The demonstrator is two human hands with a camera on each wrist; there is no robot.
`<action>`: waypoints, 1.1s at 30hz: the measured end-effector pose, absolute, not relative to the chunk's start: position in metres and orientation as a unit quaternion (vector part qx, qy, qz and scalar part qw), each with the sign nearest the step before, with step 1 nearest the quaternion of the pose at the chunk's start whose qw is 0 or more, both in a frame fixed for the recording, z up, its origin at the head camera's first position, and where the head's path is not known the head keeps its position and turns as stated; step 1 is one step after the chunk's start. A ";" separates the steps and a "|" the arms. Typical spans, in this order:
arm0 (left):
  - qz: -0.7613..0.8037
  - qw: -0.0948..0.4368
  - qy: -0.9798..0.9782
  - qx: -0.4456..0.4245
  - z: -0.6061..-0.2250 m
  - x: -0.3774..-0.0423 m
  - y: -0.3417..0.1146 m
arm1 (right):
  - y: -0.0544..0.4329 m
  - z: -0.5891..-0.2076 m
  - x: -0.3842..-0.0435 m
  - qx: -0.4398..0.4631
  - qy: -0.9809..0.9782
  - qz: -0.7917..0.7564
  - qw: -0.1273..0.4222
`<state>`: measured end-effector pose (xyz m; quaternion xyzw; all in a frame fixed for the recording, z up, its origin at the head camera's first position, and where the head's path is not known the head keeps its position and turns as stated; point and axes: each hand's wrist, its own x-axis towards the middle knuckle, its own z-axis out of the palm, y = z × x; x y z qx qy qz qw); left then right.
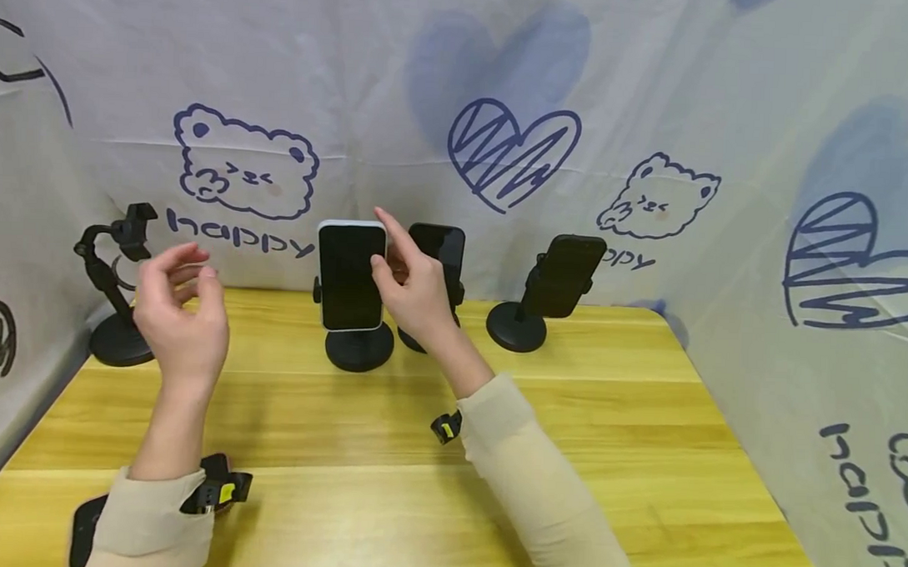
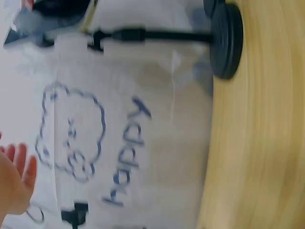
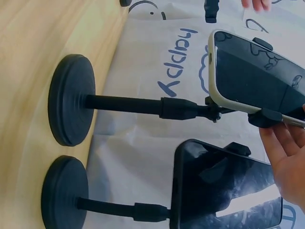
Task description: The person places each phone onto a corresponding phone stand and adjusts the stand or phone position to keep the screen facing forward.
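A white-edged smartphone (image 1: 352, 276) stands upright in the clamp of a black phone stand (image 1: 358, 349). My right hand (image 1: 416, 295) is at the phone's right edge, its thumb over the front and one finger pointing upward. In the right wrist view, fingers (image 3: 274, 145) lie along that edge beside the clamp. My left hand (image 1: 186, 316) hovers with loosely curled fingers, holding nothing, in front of an empty black phone stand (image 1: 122, 339). The left wrist view catches only part of the left hand (image 2: 14, 181).
Behind my right hand a dark phone (image 1: 443, 248) sits in another stand. Farther right, a black phone (image 1: 567, 275) tilts in its stand. A phone (image 1: 85, 531) lies on the wooden table (image 1: 327, 479), partly under my left sleeve. Printed cloth (image 1: 386, 81) hangs behind.
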<state>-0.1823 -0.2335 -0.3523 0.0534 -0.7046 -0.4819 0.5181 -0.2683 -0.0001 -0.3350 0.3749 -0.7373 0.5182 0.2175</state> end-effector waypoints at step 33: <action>-0.433 0.272 -0.764 0.394 -0.401 -0.227 -0.399 | 0.004 -0.377 -0.251 0.309 -0.740 0.544 0.246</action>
